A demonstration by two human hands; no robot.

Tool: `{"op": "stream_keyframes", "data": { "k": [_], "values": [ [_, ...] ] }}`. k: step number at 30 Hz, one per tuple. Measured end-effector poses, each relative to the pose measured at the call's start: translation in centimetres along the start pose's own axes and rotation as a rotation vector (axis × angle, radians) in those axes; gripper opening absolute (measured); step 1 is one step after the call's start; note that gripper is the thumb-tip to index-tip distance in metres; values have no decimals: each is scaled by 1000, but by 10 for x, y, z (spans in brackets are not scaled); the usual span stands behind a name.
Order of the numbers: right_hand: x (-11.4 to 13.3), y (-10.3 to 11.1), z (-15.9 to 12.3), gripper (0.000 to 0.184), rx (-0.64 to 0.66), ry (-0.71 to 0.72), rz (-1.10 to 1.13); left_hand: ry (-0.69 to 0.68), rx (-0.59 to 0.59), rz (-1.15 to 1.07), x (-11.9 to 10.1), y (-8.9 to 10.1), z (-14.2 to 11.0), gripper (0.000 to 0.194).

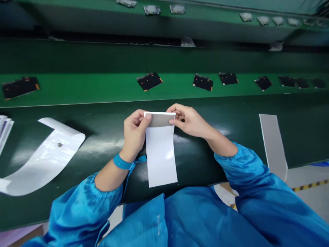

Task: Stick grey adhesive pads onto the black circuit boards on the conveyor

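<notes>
1. The white sheet [161, 156] is at the centre of the frame, over the dark green table [200, 157]; whether its lower end touches the surface, I cannot tell.
2. The left hand [135, 132] is clamped on its upper left corner, thumb in front and fingers mostly hidden behind. The right hand [189, 120] pinches the upper right corner. The 2 hands are apart, with a grey band [160, 120] between them.
3. The step in hand looks like gripping and working the sheet at its top edge. The next move would call for an even hold at both corners, so the sheet does not crease or skew.
4. Its long axis runs nearly top to bottom of the frame, the plain end pointing down and slightly right, the banded end up.
5. A curled white film [48, 157] lies at left, a grey strip [273, 140] at right.
</notes>
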State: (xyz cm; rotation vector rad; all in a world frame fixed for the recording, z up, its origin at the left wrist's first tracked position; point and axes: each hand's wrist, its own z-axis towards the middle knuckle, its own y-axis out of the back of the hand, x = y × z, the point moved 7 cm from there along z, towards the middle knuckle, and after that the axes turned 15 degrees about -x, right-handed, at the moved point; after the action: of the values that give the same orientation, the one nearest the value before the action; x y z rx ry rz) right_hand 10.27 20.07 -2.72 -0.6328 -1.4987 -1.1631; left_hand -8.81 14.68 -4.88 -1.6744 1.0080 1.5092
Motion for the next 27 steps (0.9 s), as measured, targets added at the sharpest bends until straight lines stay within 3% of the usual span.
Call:
{"op": "stream_keyframes", "data": {
  "k": [2,5,12,16,24,27],
  "values": [
    [-4,-4,-3,20,-76,-23,32,62,88,-48,3,-5,0,46],
    [-9,-9,-2,20,-84,-47,68,172,169,-41,8,-11,-1,58],
    [-14,-12,-3,16,-198,-81,160,105,91,49,3,0,8,37],
    [-18,-18,-3,19,-178,-88,158,76,79,121,-1,5,12,31],
    [-6,-8,0,1,-227,68,-39,61,78,227,-2,9,16,27],
    [1,-6,-2,8,-236,190,-150,73,92,257,1,9,16,28]
  ]
}}
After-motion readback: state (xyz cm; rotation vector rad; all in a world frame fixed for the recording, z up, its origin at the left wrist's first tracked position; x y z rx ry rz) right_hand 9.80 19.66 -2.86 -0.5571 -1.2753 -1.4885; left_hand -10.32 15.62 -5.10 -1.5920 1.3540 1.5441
